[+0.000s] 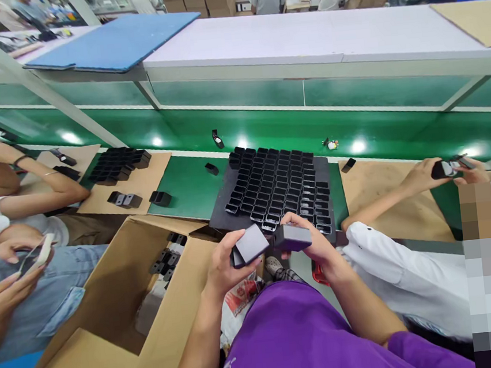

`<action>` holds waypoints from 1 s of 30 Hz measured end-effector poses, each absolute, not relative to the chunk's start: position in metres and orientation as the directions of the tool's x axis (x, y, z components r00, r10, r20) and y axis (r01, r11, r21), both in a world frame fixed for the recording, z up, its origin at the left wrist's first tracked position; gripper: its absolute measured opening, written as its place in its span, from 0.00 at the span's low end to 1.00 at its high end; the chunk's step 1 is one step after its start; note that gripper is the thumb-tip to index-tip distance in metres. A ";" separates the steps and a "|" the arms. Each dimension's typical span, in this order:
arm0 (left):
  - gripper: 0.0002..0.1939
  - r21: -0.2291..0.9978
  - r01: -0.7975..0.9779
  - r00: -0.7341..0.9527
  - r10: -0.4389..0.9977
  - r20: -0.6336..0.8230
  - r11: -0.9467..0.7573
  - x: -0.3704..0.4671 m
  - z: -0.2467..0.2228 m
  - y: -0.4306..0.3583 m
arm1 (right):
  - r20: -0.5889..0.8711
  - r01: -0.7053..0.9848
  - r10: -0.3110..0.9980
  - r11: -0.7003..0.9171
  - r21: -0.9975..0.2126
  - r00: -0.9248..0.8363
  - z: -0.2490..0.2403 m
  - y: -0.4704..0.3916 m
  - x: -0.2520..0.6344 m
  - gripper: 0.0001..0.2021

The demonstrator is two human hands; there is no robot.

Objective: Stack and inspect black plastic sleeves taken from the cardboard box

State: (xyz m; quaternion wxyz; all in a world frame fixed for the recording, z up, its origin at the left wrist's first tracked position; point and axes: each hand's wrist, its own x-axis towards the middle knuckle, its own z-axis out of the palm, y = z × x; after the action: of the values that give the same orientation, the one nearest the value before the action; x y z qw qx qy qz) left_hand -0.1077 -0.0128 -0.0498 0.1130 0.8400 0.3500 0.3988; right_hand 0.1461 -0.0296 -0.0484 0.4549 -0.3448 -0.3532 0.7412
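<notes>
Evidently, close packing and a firm grip do the steadying

Head view: at lower centre, the wearer's left hand [222, 267] grasps a black rectangular box [251, 244], with digits along its upper-left edge and lower side. That hold leaves the broad, pale-shining face uncovered, which probably keeps it easy to look at. The right hand [321, 249] grips a second black box [294, 237], fingers curled over the far side and a fingertip showing underneath, so the piece is likely pinched from two sides against slipping. The two boxes are close together; whether they touch, I cannot tell.

Just beyond the hands, right of centre, a grid of black box shells [274, 184] covers most of a dark board [221, 210]. The shells appear to stand with open ends up, side by side in slanting rows; such packing presumably stops them tipping and saves room on the green bench [188, 181].

Lower left, an open carton [175, 312] sits beside the wearer's left arm, well within reach, with black pieces [166, 262] lying in it. Left of centre, a cardboard sheet [152, 178] lies under another cluster of black boxes [120, 164], perhaps to protect their surfaces. A similar sheet [396, 195] is at right, where a co-worker's hands [474, 172] hold a small black piece [441, 169] above the bench, apart from the wearer's own.
</notes>
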 end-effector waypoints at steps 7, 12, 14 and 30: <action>0.31 0.482 0.401 0.529 0.626 0.573 -0.779 -0.110 -0.054 -0.037 | -0.272 -0.246 0.872 -0.391 -0.887 -0.406 -0.049 -0.052 0.142 0.06; 0.32 0.448 0.389 0.586 0.591 0.554 -0.805 -0.117 -0.046 -0.050 | -0.307 -0.104 0.813 -0.407 -0.907 -0.495 -0.051 -0.062 0.140 0.06; 0.32 0.446 0.385 0.605 0.586 0.539 -0.808 -0.119 -0.044 -0.054 | -0.310 -0.066 0.795 -0.400 -0.914 -0.521 -0.054 -0.066 0.138 0.08; 0.28 0.359 0.422 0.675 0.553 0.488 -0.832 -0.111 -0.032 -0.066 | -0.240 -0.221 0.888 -0.344 -0.912 -0.391 -0.051 -0.080 0.120 0.13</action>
State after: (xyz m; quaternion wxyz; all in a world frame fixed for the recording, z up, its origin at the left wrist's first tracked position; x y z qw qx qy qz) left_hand -0.1112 -0.0662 -0.0323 0.1088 0.9087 0.2683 0.3007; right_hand 0.1195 -0.0797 -0.0505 0.3860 -0.3943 -0.4230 0.7188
